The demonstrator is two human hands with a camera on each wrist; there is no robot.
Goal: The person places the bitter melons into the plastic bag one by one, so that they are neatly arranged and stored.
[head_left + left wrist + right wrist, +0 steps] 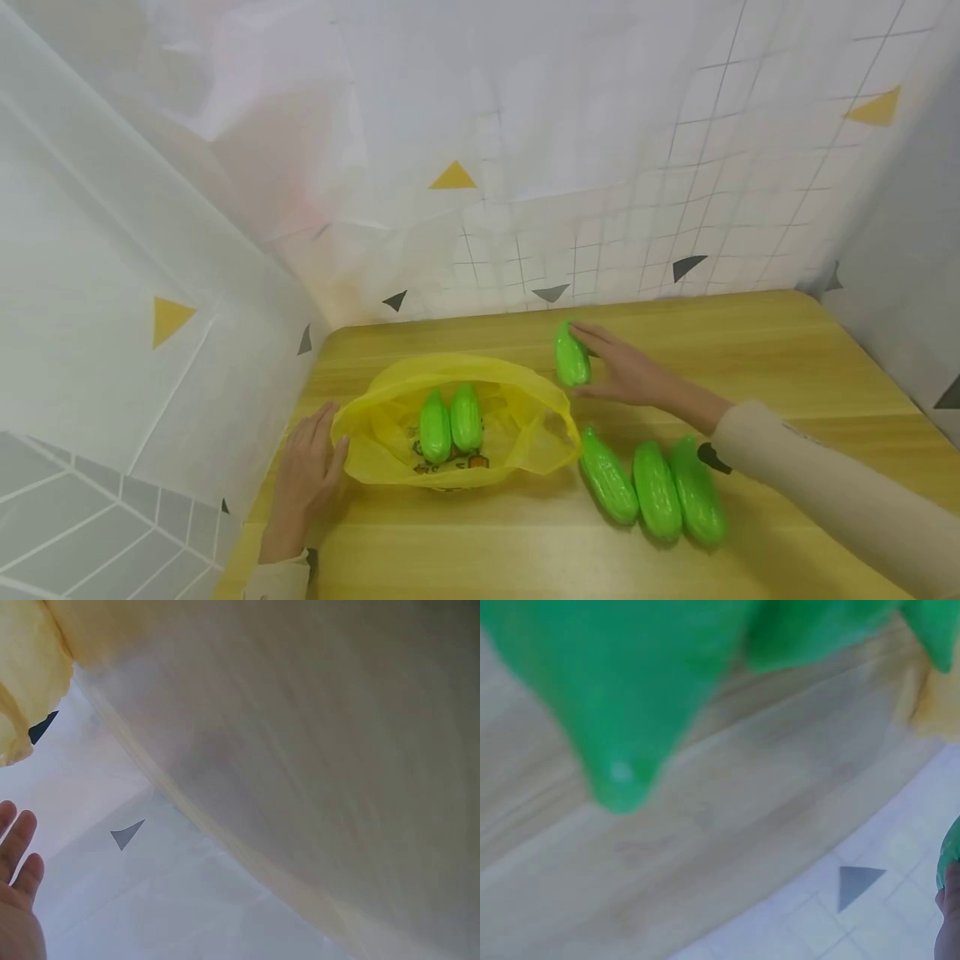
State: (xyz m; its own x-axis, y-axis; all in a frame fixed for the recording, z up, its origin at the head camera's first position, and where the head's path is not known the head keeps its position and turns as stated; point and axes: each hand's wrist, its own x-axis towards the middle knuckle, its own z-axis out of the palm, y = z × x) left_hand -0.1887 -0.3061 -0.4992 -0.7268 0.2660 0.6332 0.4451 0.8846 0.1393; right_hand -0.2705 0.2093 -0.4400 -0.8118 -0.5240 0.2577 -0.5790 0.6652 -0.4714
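Over the table right of the bag, my right hand (626, 367) grips a glossy green cucumber-shaped vegetable (572, 355) between thumb and fingers. Part of that hand (949, 915) and the vegetable show at the edge of the right wrist view. A yellow plastic bag (457, 367) lies with its mouth spread wide, and two similar green vegetables (436, 427) sit side by side inside. At the bag's left rim rests my left hand (303, 467), its fingers extended. In the left wrist view its fingers (19, 844) appear apart, below the bag (34, 667).
Three more green vegetables (657, 492) lie in a row on the wooden table (465, 546), right of the bag and below my right forearm. White patterned sheeting (525, 167) stands behind the table and along both sides.
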